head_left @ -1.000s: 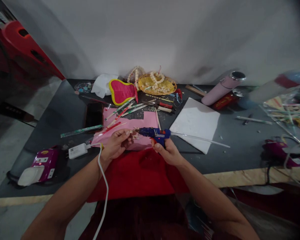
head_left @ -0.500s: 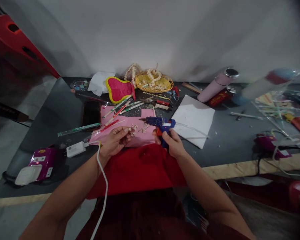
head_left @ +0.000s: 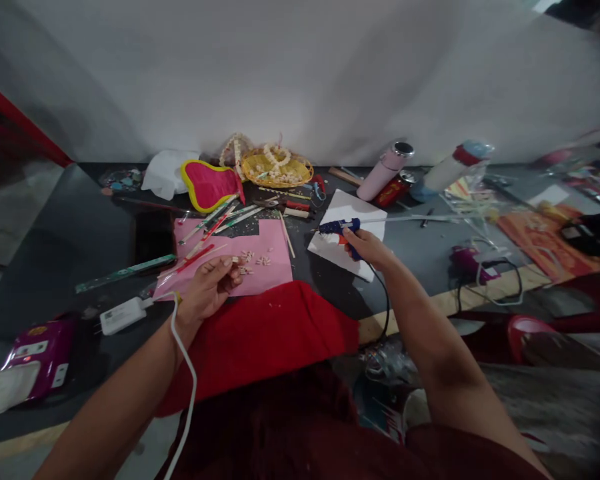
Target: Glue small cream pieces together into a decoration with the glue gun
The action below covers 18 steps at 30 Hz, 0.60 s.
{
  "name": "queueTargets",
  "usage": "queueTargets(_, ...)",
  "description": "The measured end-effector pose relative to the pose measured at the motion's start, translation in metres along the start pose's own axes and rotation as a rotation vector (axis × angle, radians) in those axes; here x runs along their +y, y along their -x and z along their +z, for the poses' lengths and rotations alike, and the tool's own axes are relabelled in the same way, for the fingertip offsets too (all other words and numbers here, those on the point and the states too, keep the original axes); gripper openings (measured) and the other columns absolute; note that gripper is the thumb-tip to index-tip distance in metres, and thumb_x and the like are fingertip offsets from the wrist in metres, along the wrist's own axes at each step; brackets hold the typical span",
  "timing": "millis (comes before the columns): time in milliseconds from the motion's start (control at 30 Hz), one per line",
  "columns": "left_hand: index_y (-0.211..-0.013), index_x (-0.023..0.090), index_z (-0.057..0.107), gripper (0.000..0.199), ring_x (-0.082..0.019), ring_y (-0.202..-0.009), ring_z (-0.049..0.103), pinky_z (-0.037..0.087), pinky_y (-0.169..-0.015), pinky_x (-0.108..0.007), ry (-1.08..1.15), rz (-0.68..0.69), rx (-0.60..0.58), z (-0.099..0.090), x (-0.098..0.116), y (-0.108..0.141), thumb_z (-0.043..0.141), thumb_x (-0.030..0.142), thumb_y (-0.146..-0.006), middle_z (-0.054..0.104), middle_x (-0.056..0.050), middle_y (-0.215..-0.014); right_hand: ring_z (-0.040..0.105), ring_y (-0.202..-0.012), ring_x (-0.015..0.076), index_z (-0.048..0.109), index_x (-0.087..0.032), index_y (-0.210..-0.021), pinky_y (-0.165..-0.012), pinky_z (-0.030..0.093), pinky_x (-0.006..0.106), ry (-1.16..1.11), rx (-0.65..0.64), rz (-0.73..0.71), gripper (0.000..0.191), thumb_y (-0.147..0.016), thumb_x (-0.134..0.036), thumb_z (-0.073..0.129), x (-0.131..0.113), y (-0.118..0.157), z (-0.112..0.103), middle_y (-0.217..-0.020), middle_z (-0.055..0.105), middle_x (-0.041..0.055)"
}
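Note:
My right hand point(head_left: 364, 245) is wrapped round the handle of a blue glue gun point(head_left: 341, 227), held over a white sheet point(head_left: 325, 252) with its nozzle pointing left. A clear glue stick point(head_left: 405, 217) sticks out of its back end. Over the pink paper point(head_left: 275, 243), my left hand point(head_left: 213, 283) pinches a small pale piece point(head_left: 235, 260) between thumb and fingertips. Several similar little pale pieces point(head_left: 263, 261) lie in small clusters on the paper just past those fingers. A white cable point(head_left: 183, 347) runs across my left wrist.
A yellow basket point(head_left: 300, 180) of pale pieces stands at the back beside a pink heart-shaped item with yellow edging point(head_left: 210, 187). Pliers point(head_left: 280, 204) and sticks lie before them. A pink flask point(head_left: 385, 170) and red can point(head_left: 395, 189) stand right. A red cloth point(head_left: 280, 327) covers the front edge.
My right hand has carried the glue gun rightward, from over the pink paper to over the white sheet. My left hand keeps its pinch. The view has turned to the right.

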State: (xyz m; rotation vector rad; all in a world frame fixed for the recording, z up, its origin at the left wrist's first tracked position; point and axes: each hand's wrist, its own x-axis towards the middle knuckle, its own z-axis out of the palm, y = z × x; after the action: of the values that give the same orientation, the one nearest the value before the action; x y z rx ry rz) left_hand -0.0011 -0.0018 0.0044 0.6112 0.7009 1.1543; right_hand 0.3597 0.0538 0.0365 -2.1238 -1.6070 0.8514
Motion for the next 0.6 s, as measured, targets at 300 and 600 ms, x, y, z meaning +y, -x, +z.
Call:
queueTargets(300, -0.082, 0.013, 0.069, 0.013, -0.005, -0.061, 0.049, 0.043, -0.056, -0.018, 0.015, 0.029, 0.005, 0.003, 0.004, 0.002, 0.067, 0.024, -0.078, 0.064, -0.004, -0.08, 0.061, -0.094, 0.0206, 0.059, -0.018, -0.104, -0.08, 0.045, 0.03, 0.444, 0.263, -0.445, 0.024, -0.089, -0.03, 0.045, -0.057, 0.034, 0.022, -0.101, 0.066, 0.0097)
queueTargets(600, -0.08, 0.013, 0.07, 0.014, -0.006, -0.061, 0.049, 0.043, -0.056, -0.018, 0.04, 0.011, 0.007, 0.004, 0.004, 0.001, 0.072, 0.024, -0.073, 0.062, -0.003, -0.072, 0.054, -0.094, 0.0205, 0.063, -0.018, -0.095, -0.081, 0.044, 0.031, 0.381, -0.053, -0.88, 0.016, -0.089, -0.026, 0.05, -0.112, 0.061, 0.135, -0.095, 0.063, 0.0085)
